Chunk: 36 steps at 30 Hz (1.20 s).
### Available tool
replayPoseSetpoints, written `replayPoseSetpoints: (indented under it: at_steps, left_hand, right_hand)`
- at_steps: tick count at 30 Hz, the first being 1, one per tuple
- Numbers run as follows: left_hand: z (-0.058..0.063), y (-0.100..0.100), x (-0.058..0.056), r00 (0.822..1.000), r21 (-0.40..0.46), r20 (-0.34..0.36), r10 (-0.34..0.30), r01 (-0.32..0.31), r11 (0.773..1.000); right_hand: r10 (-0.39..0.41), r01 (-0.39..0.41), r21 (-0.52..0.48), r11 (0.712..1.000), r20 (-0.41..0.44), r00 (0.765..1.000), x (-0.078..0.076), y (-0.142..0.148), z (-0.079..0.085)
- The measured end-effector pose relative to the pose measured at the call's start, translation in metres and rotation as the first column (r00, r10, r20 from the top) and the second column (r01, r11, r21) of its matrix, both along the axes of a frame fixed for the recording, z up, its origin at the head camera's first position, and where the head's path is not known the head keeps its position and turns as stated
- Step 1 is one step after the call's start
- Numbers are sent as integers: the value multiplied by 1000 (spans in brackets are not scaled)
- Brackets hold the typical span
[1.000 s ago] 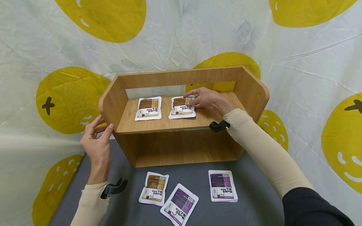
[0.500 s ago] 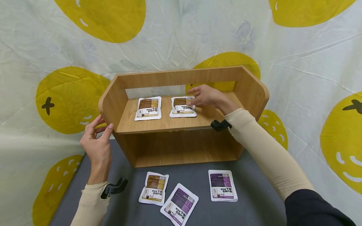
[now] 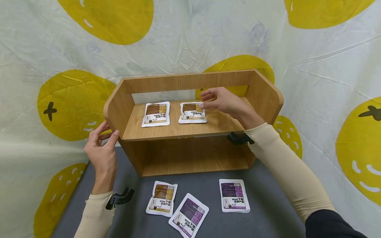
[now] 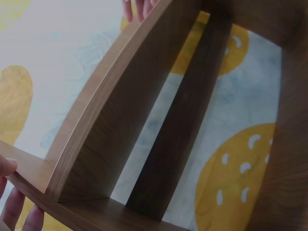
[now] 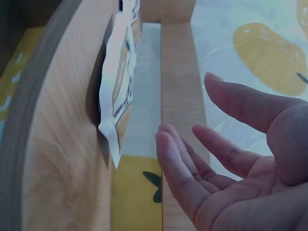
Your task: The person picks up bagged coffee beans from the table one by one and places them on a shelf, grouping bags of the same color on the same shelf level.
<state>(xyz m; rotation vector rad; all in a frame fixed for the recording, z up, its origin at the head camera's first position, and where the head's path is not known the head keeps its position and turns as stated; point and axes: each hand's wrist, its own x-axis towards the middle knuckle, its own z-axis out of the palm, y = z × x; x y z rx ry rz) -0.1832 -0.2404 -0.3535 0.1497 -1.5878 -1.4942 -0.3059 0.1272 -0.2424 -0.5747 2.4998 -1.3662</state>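
Your left hand (image 3: 102,155) pinches the front edge of the left panel (image 3: 119,110), thumb at the edge and fingers on the outer side. Your right hand (image 3: 226,103) has thumb and fingers apart and grips nothing. From your head its fingertips overlap the right packet's (image 3: 190,114) right edge; your right wrist view shows a gap between fingers and packet.

That brown packet lies flat on the shelf's (image 3: 193,130) upper board, with a strip of board between it and the front edge. The left packet (image 3: 155,115), brown too, lies beside it across a narrow strip of board, a little in from the left panel. To your right you have a wider stretch of board up to the right panel (image 3: 266,100). The back rail (image 3: 190,82) runs above a long gap behind the packets.

On the grey table (image 3: 262,208), just in front of the shelf, a third brown packet (image 3: 162,198) meets the slanted purple packet (image 3: 189,216) near a corner; you can't tell whether they overlap. The straight purple packet (image 3: 234,195) lies apart on your right, with table on both sides.
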Motion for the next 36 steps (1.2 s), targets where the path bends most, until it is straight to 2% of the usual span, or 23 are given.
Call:
replayPoseSetpoints:
  at_steps: [10,20,24,31,36]
  left_hand:
    - [0,-1,-1,1000,9,-7,-3,3,1000]
    - [0,0,0,1000,20,-20,-14,14,1000]
    - [-1,0,0,1000,12,-9,-8,8,1000]
    - [-1,-1,0,1000,16,-14,-11,11,1000]
    - [-1,-1,0,1000,12,-14,-9,9,1000]
  right_hand:
    - [72,-74,-144,987,-16,997,29,3,-6]
    - [178,-188,-166,968,-70,981,55,2,-20]
    - [213,-220,-192,956,-58,975,67,0,-27]
    - [257,-244,-270,931,13,966,88,-6,-40]
    - [322,-297,-320,900,27,946,100,-11,-54]
